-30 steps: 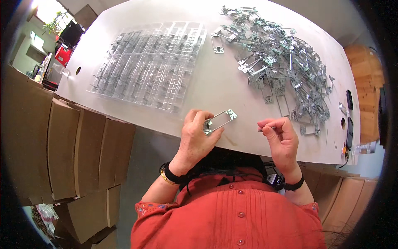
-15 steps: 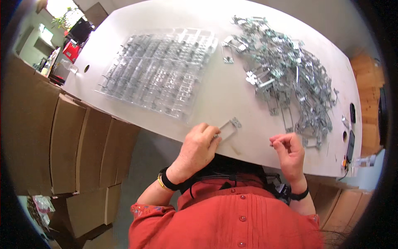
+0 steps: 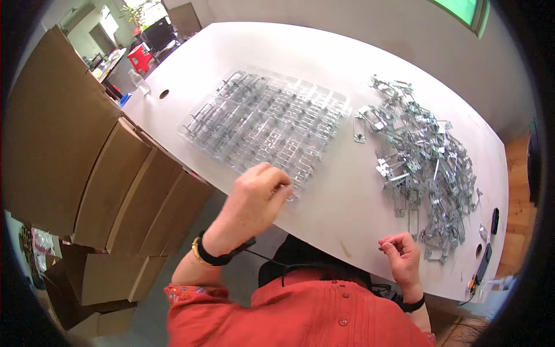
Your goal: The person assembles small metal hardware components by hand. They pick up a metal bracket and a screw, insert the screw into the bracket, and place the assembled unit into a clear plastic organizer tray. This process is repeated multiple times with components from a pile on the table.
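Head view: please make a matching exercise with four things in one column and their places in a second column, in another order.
Things:
1. clear plastic tray
2. pile of metal brackets
3. left hand
4. right hand

Places:
A. at the table's near edge, fingers curled
B. at the tray's near edge
C. right part of the white table
D. middle of the table

Pairs: 1-D, 2-C, 3-B, 4-A

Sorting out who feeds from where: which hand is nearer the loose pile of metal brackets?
Right. The right hand sits at the pile of metal brackets' near end; the left hand is across the table, over the clear tray.
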Demonstrator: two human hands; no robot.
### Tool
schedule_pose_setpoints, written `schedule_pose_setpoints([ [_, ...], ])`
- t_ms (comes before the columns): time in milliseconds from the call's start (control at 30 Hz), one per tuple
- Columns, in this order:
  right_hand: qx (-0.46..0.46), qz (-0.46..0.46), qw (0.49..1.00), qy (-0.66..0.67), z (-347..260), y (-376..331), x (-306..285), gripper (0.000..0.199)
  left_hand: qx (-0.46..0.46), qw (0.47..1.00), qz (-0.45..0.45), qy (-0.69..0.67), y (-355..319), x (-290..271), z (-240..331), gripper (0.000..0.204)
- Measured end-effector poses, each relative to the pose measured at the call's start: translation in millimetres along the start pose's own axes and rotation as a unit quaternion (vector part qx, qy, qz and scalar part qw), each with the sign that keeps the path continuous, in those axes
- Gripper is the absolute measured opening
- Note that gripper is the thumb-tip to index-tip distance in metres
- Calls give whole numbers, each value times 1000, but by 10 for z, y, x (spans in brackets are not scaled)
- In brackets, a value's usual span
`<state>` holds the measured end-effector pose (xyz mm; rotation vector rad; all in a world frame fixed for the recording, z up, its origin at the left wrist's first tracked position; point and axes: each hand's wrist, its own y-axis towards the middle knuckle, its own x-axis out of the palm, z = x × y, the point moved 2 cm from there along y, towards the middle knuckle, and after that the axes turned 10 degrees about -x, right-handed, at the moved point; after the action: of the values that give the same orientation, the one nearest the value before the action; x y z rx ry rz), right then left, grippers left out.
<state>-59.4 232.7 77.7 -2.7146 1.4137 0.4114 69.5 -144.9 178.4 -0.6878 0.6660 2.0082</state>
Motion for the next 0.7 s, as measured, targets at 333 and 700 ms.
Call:
schedule_pose_setpoints([
  [333,81,-31,995,39,94,204,178,6,-171,955,241,-37,466,-1363,-743,14],
  [700,142,-32,989,39,161,311,144,7,-161,956,241,-44,851,-1475,-813,16],
])
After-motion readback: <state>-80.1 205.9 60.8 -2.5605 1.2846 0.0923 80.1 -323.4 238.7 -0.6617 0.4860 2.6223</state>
